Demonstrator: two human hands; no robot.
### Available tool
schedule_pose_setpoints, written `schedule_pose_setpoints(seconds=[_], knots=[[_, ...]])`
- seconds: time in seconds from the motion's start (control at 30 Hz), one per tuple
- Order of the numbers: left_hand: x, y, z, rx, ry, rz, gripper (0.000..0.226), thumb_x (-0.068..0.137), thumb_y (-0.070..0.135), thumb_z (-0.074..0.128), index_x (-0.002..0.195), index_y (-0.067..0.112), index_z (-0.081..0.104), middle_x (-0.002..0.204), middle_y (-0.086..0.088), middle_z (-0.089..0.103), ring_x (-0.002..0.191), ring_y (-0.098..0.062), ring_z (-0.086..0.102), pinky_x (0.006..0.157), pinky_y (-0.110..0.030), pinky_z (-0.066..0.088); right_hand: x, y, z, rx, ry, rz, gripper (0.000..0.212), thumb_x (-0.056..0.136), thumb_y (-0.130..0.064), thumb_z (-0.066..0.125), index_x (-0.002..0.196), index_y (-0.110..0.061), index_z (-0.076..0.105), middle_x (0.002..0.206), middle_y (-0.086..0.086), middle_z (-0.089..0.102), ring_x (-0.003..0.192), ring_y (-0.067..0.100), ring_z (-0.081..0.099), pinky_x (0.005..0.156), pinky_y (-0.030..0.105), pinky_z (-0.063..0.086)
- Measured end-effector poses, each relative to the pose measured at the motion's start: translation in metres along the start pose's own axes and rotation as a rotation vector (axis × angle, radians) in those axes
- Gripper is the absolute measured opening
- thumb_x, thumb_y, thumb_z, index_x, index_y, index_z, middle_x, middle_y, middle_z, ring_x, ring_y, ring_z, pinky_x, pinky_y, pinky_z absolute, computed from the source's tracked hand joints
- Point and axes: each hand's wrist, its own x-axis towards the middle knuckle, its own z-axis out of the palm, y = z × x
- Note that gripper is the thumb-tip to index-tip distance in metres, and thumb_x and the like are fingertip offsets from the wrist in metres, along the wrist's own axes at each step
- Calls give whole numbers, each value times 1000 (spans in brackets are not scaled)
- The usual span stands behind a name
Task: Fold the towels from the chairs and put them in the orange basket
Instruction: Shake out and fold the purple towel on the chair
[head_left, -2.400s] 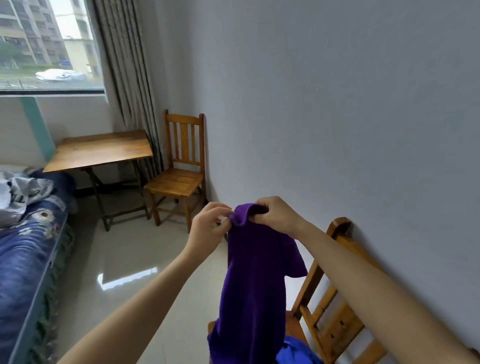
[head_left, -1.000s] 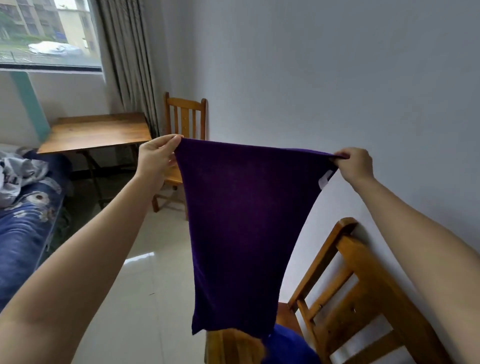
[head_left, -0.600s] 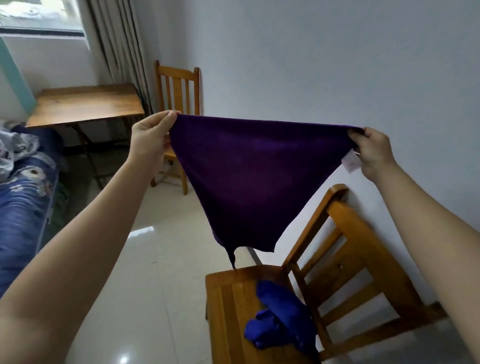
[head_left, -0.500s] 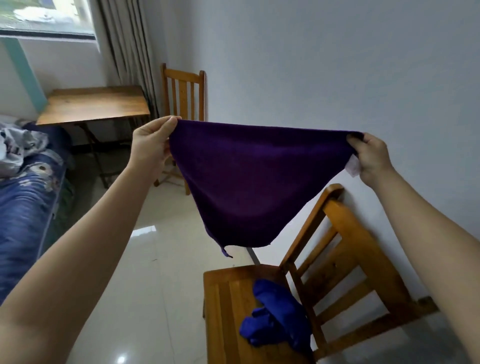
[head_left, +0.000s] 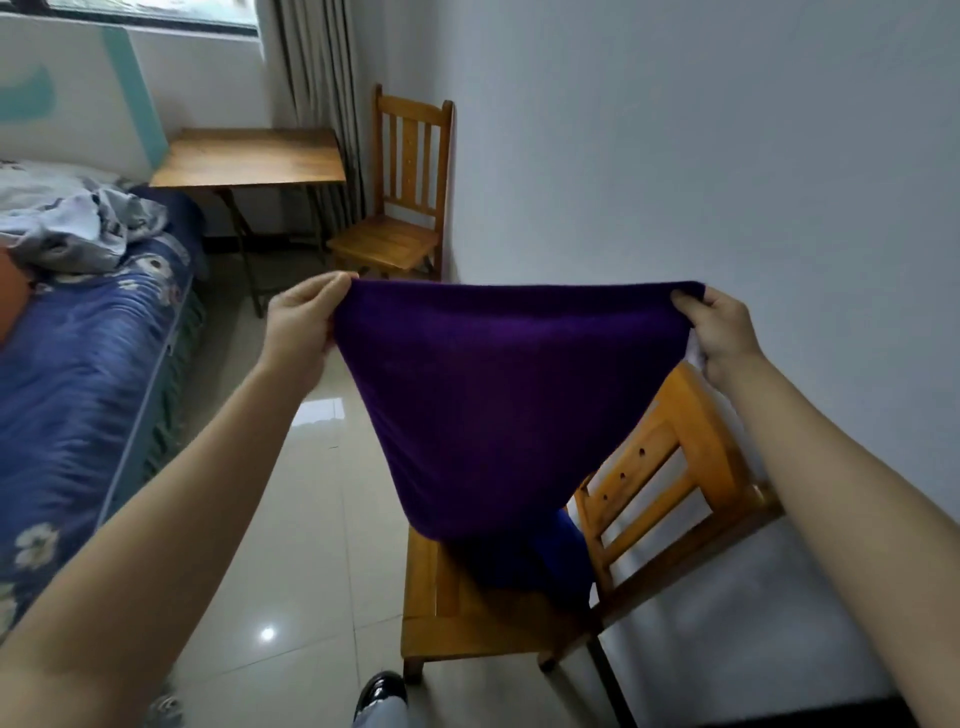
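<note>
above the front edge of the near chair, a purple towel hangs in the air, stretched wide between both hands. the left hand pinches the towel's upper left corner, thumb on the near side and fingers curled behind the cloth. the right hand grips the upper right corner in the same way, with its fingers folded over the top edge and a small white label showing just under the palm. the top edge runs nearly level from one grip to the other and looks taut. below the hands the cloth narrows, both sides slanting inward to a rounded bottom that hangs over the left part of the chair's seat; whether it touches the seat cannot be told.

on that seat, toward its back edge beside the backrest, lies a blue towel, bunched and partly hidden behind the purple one. the near chair stands against the white wall on the right. a second wooden chair stands farther along the same wall, just beside a wooden table under the window. a bed with a blue flowered cover runs along the left side, and a black shoe shows on the tiled floor at the bottom edge.
</note>
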Motion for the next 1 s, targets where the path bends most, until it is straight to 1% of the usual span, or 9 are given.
schedule_pose_setpoints(seconds=[0.1,0.17,0.3,0.47,0.6,0.77,0.9,0.93,1.0], knots=[[-19,-40,-10,73,30,-128,9,90,15,58,92,13,67,75,2,68,65,-9,60,54,-18,51,-10,37,-3,-76,13,103,16,92,-6,53,82,-14,62,88,9,66,70,13,63,66,23,54],[-30,-76,-22,124,43,-238,17,91,15,57,104,7,64,82,-3,65,71,-13,58,58,-21,52,-20,70,-5,-139,14,195,17,92,-9,54,79,-17,62,85,11,63,70,16,63,64,26,53],[-49,-150,-49,188,37,-509,28,91,19,57,113,2,62,92,-8,65,78,-18,60,65,-26,50,-39,140,-9,-304,2,391,11,92,-13,55,86,-12,63,87,7,63,94,29,58,85,41,48],[-66,-216,-70,221,71,-752,28,92,19,57,113,2,60,95,-9,65,87,-24,60,75,-34,50,-58,204,-2,-452,15,577,22,93,-10,51,111,-1,60,98,13,61,90,26,56,76,35,46],[-59,-248,-77,240,86,-877,28,92,14,56,114,-2,60,91,-11,65,84,-25,60,78,-37,52,-60,240,6,-506,92,707,24,93,-12,51,112,0,59,102,15,62,95,29,54,80,35,43],[-58,-281,-77,332,44,-979,26,95,15,51,114,0,59,101,-13,63,93,-26,58,83,-36,47,-57,272,26,-550,206,794,27,96,-19,47,115,-2,57,109,17,60,103,34,55,91,44,47],[-65,-311,-76,395,92,-1054,17,96,9,47,102,0,61,82,-13,61,70,-22,53,54,-23,48,-44,292,41,-627,224,776,18,96,-19,46,100,-5,58,97,15,59,89,26,53,86,40,46],[-67,-317,-78,409,121,-1065,20,95,8,47,101,-4,61,79,-12,60,68,-23,51,53,-24,47,-39,297,43,-643,221,757,17,96,-19,46,99,-6,58,94,13,58,88,25,52,83,38,44],[-70,-333,-81,424,202,-1086,23,95,7,47,102,-9,61,83,-15,60,77,-26,53,68,-34,48,-25,306,46,-671,216,724,16,96,-19,47,93,-8,57,87,10,57,87,26,53,78,34,42]])
